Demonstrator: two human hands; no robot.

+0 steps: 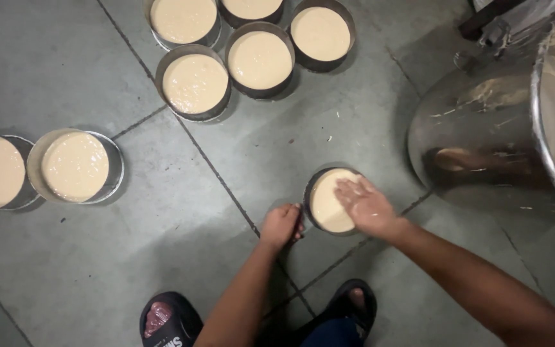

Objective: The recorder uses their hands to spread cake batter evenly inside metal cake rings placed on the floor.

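The round metal cake tin (329,204) stands on the grey tiled floor (85,270) at lower centre of the frame, filled with pale batter.

Left hand (282,225): fingers curled around the tin's left rim, gripping it.

Right hand (366,204): open, fingers spread and flat, palm down on the batter surface at the right side of the tin. Batter coats the fingers.

Surrounding items:
- A cluster of five filled tins (195,83) stands at upper centre of the frame, touching or just beside one another.
- Two further filled tins (75,166) stand side by side at the left edge, well apart from the held tin.
- A large stainless steel mixing bowl (483,135) occupies the right of the frame, tilted, with batter smeared on its rim and outer wall. It is near the held tin but not touching it.
- Two dark sandals (168,321) appear at the bottom edge, one on either side of the left forearm.
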